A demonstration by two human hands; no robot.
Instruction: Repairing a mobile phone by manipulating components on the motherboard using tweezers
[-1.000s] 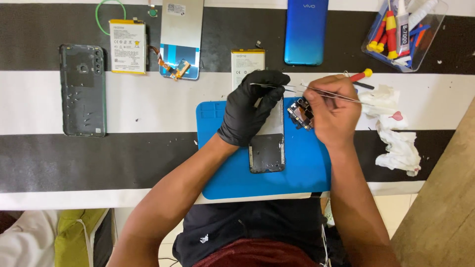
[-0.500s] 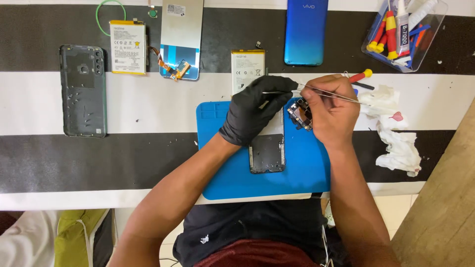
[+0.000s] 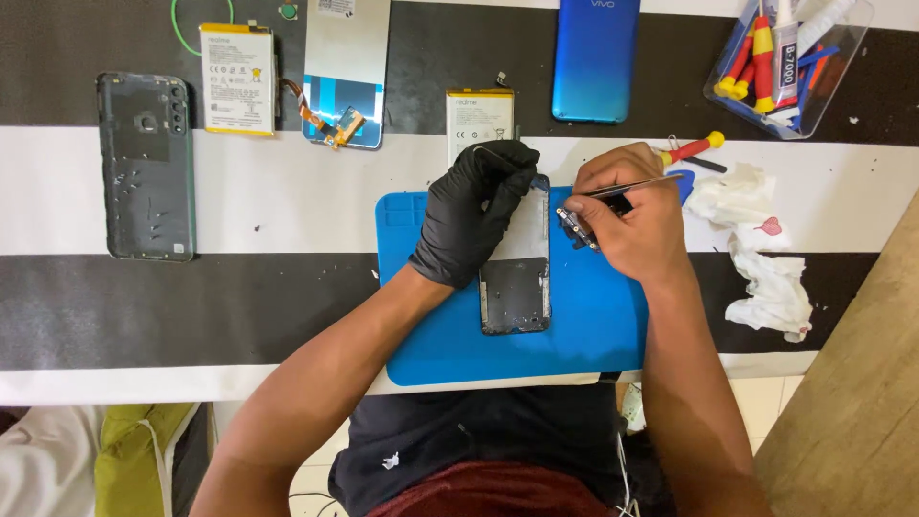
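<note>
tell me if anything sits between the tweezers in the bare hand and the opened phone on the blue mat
Nothing visible does. The right hand holds the tweezers with a small dark part at the fingers, right beside the opened phone's right edge. The gloved left hand rests on the phone's upper left, clear of that gap on the blue mat.
</note>
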